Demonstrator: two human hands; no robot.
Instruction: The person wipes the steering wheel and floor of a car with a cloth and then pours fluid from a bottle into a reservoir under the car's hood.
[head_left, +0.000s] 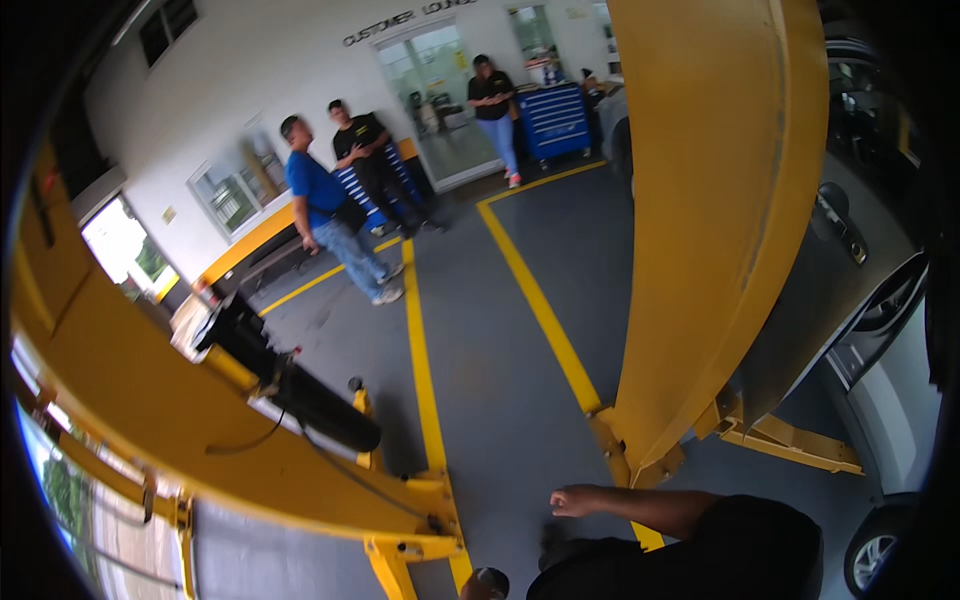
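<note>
My right hand (573,500) is held out in front of my body, its fingers curled in and nothing showing in them. It is nearest to the foot of the yellow lift post (715,230) on the right, without touching it. At the lower edge, only a small part of my left hand (473,588) shows, beside a small dark rounded thing (492,578). Whether that hand grips the dark thing is hidden. Left of it stands the base of another yellow lift post (230,430), apart from the hand.
A dark car (850,270) with an open door stands right of the post, above a yellow lift arm (790,445). A black cylinder (325,405) is mounted on the left post. Ahead are a person in blue (318,190), two people in black shirts, and blue tool cabinets (555,122).
</note>
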